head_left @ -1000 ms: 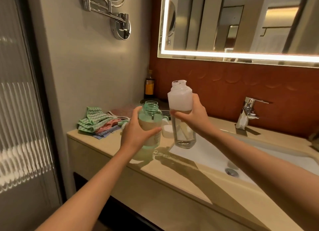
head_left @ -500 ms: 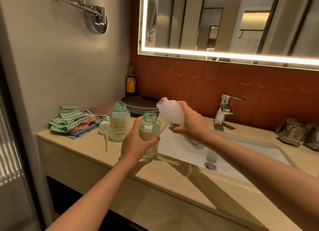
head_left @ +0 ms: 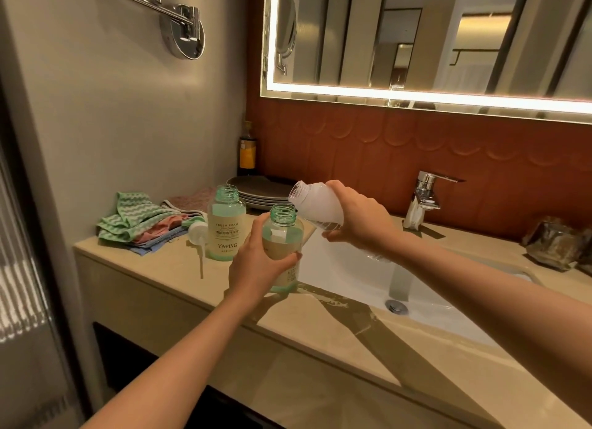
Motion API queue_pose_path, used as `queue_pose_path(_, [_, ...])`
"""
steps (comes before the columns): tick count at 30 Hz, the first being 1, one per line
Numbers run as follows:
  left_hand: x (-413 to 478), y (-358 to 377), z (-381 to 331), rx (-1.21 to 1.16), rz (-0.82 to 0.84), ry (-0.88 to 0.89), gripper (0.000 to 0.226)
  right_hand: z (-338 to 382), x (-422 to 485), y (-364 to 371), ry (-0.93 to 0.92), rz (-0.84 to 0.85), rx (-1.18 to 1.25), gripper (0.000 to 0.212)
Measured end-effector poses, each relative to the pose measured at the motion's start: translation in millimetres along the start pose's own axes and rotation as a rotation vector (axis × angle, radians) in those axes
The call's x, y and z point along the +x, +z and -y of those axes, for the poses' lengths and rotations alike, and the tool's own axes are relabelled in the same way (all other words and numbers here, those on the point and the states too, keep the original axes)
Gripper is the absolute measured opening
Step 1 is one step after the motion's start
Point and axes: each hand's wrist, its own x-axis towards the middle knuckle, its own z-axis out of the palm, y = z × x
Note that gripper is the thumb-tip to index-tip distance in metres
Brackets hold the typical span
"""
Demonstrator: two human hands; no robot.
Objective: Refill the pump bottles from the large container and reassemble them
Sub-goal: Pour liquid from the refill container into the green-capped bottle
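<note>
My left hand (head_left: 256, 265) grips a small green-tinted pump bottle (head_left: 283, 233) with its cap off, upright at the counter's edge by the sink. My right hand (head_left: 355, 218) holds the large clear container (head_left: 315, 206) tilted steeply to the left, its open mouth just above and beside the small bottle's neck. White liquid fills the container's upper part. A second open bottle (head_left: 226, 226) labelled YAPING stands on the counter to the left. A white pump head (head_left: 197, 233) with its tube lies beside it.
Folded cloths (head_left: 141, 223) lie at the counter's left end. Stacked plates (head_left: 262, 191) and a dark bottle (head_left: 248, 149) stand at the back. The white sink (head_left: 368, 278) and chrome tap (head_left: 424, 198) are to the right, with glass tumblers (head_left: 554, 242) further right.
My right hand has tipped the large container from upright to nearly horizontal, bringing its mouth down to the small bottle. The view has shifted left, showing the second bottle.
</note>
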Motion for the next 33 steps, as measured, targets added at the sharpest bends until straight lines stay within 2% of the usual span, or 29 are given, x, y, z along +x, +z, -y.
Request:
queue_pose_path(14, [1,1,2,-0.026,0.006,0.000,0.084,-4,6,-8,-0.092,0.023,-0.222,0.083])
queue_pose_path(33, [1,2,4,-0.026,0.005,-0.007,0.084,-3,12,-14,-0.153,0.003,-0.288,0.082])
